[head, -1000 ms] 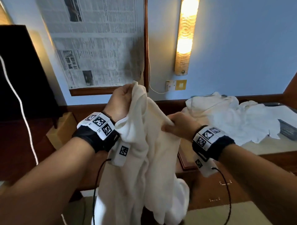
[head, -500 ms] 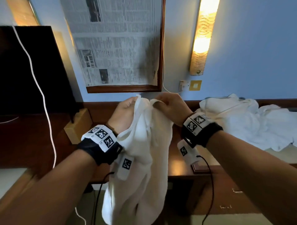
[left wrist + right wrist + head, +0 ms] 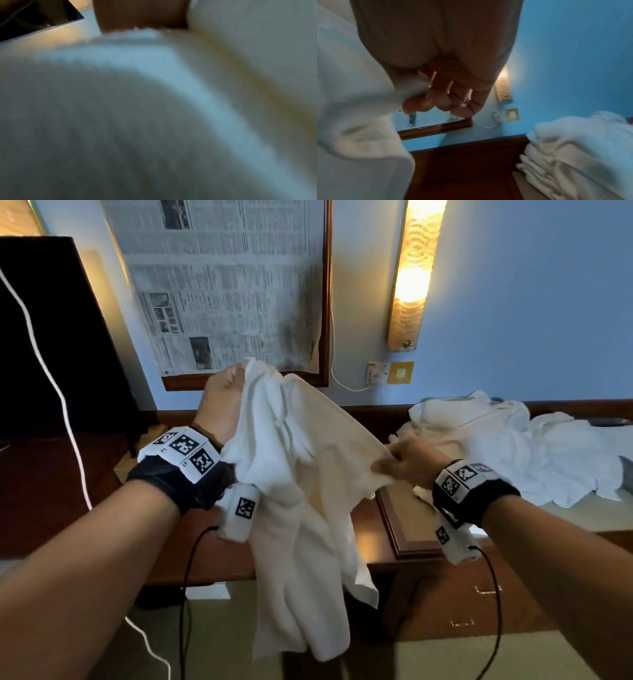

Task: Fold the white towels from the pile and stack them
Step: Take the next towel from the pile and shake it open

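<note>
Progress: early, by my reckoning. One white towel (image 3: 308, 481) is up in the air, not yet spread flat and with no fold in it; I can see no neat stack of finished towels anywhere.
Pile: the pile of white towels (image 3: 513, 446) lies rumpled on the bench (image 3: 370, 529), to the right of the held towel and just behind the right hand. In the right wrist view the pile's near edge shows a few layered folds (image 3: 544, 170), but I cannot tell whether those are folded pieces or only creases.
Left to do: open this towel out, fold it, set it down, then work through the pile.
Held towel: in front of the bench's edge, left of the pile, its bulk hanging down below the bench top.
Left hand (image 3: 222, 405): raised higher than the other, fingers closed round a bunched top corner of the towel. The left wrist view is all blurred cloth with a bit of the hand above.
Right hand (image 3: 407, 463): lower, drawn out towards the pile, thumb and curled fingers (image 3: 426, 100) pinching the towel's edge so the cloth stretches between the two grips.
Behind: a newspaper-covered frame (image 3: 233, 289) on the wall above the bench.
</note>
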Demonstrator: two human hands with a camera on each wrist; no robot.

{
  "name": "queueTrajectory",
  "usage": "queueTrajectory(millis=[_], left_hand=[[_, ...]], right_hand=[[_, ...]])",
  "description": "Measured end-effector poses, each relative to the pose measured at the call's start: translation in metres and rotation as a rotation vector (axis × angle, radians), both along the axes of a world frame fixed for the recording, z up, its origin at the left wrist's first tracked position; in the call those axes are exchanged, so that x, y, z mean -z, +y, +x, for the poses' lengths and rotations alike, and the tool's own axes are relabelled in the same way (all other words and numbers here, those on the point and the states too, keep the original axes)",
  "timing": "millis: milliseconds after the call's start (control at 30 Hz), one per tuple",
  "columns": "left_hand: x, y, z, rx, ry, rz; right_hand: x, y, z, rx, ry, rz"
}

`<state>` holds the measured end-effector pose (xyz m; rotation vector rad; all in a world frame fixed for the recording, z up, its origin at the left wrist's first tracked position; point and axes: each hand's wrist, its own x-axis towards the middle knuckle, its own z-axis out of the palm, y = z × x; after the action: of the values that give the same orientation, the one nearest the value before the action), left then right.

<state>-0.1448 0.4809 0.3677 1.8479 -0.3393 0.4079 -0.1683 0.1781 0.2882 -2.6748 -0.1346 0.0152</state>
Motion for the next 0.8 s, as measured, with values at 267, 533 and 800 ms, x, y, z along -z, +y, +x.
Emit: queueTrajectory(millis=[267,533,800], left_hand=[[-0.007,-0.018,-0.019,0.178,-0.068,0.102],[-0.081,0.03,-0.035,0.303,-0.275,0.529],[-0.107,0.031,-0.043,0.153,-0.485,0.128]], right_hand=[[-0.005,-0.04,0.021,0.296,-0.226,0.157],[-0.149,0.041,0.001,-0.083,-0.605,0.608],[-0.224,0.119,-0.056,-0.444,-0.668,0.61]])
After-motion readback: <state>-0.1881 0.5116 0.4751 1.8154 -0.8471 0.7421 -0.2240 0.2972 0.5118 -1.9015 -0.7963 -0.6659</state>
